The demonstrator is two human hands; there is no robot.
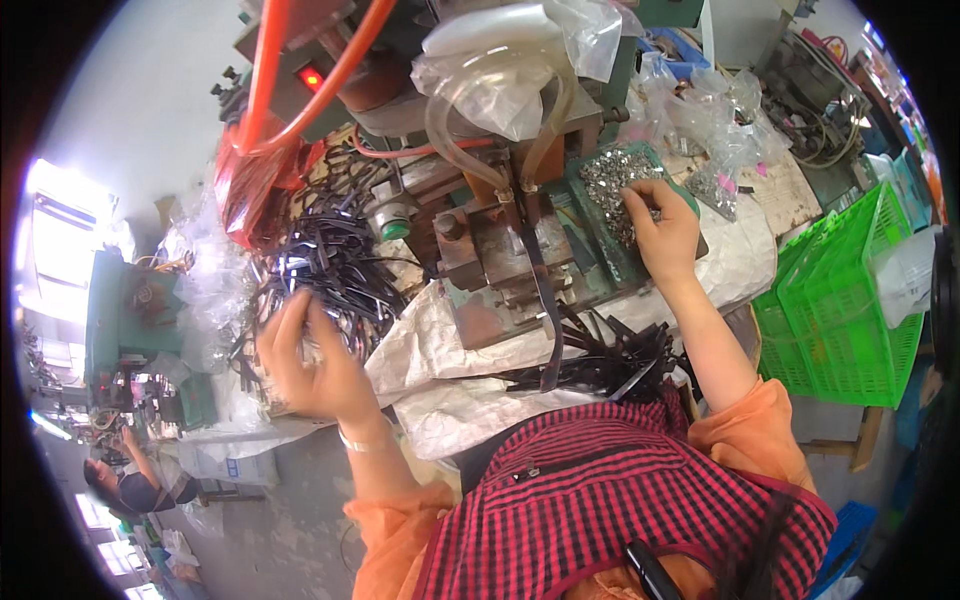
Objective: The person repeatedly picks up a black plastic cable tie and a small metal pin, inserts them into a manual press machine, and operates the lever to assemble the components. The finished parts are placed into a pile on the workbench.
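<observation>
Black and narrow, a strip (543,300) lies across the metal press (490,250), its free end toward six o'clock. At the press's two o'clock, small silvery pieces (610,178) lie in a green tray (653,154); the right grip (667,235) is over them, fingertips curled close, whether clamped on one I cannot tell. At eight o'clock the blurred left grip (315,370) holds its fingers apart beside piled black strips (335,258).

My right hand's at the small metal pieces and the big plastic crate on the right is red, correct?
Not quite: the head view shows the crate is bright green. Your right hand is indeed at the small metal pieces.
</observation>
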